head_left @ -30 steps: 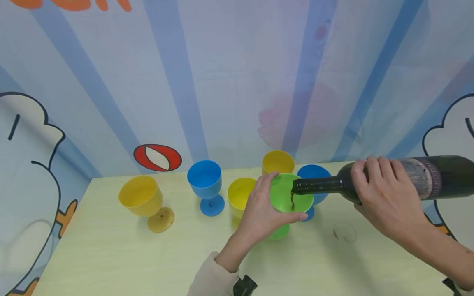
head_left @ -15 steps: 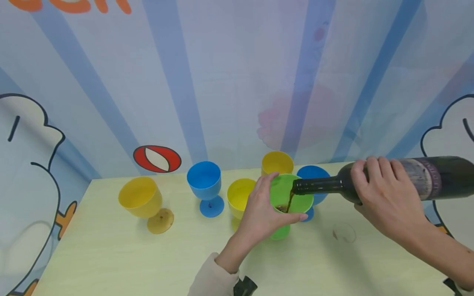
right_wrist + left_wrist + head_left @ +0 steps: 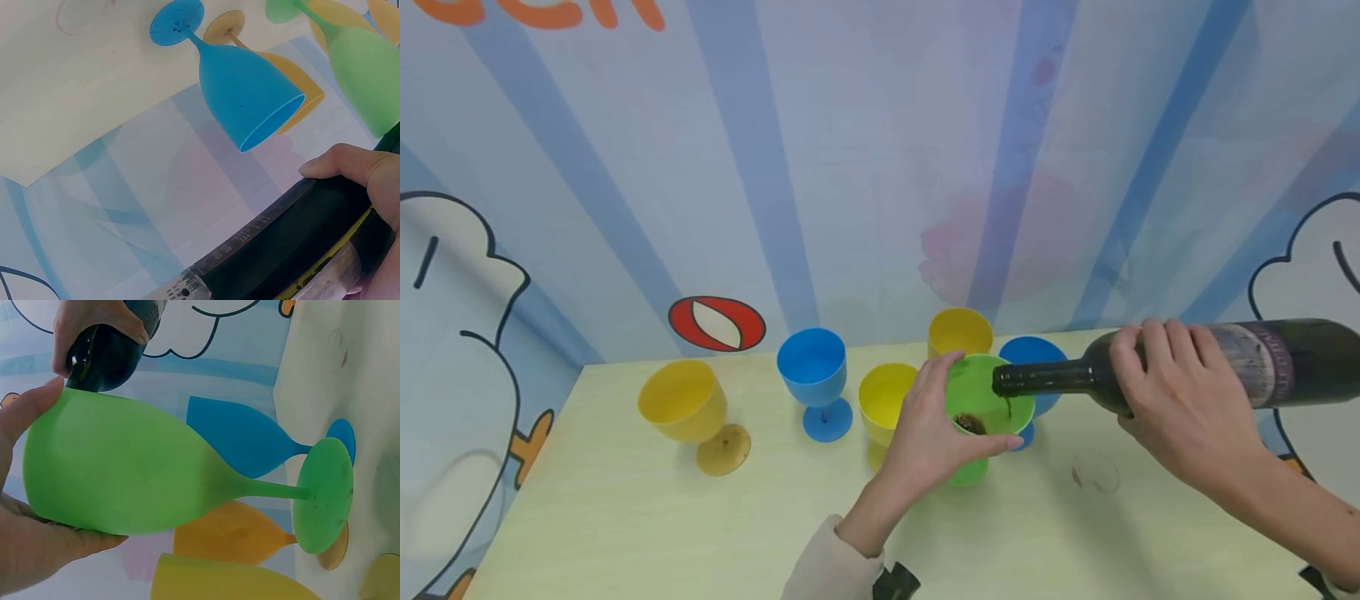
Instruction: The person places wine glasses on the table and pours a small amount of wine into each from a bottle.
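Right of lower centre, dark liquid (image 3: 970, 423) has newly gathered in the green goblet (image 3: 976, 385), so pouring seems to progress, while the left hand (image 3: 928, 429) curves its fingers around it and the right hand (image 3: 1195, 400) wraps its fingers around the bottle (image 3: 1318, 360).

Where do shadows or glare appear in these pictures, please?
Head view: a soft shadow lies on the table below the bottle; left wrist view: small bright glints show on the bottle; right wrist view: dim light, no strong glare.
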Action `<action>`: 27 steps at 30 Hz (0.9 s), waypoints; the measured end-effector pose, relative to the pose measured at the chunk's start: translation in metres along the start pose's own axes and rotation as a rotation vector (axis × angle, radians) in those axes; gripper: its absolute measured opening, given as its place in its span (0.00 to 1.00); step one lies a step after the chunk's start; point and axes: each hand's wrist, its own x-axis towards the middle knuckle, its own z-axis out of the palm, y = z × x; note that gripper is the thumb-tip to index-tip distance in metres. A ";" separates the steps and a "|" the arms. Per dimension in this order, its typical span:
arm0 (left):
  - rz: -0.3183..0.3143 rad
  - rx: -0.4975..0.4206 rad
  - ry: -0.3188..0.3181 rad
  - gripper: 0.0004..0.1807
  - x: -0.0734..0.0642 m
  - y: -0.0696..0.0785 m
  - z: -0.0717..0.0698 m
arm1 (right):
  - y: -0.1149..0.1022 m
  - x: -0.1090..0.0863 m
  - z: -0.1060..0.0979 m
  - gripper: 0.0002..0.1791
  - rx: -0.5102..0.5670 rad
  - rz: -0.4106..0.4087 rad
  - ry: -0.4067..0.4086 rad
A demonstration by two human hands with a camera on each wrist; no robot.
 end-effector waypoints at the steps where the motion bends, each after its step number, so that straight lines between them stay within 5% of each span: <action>1: -0.001 0.001 0.000 0.52 0.000 0.000 0.000 | 0.000 0.000 0.000 0.45 0.000 0.000 -0.001; 27: 0.008 -0.033 0.028 0.51 -0.002 -0.005 0.004 | 0.000 0.000 0.000 0.46 -0.003 -0.008 0.001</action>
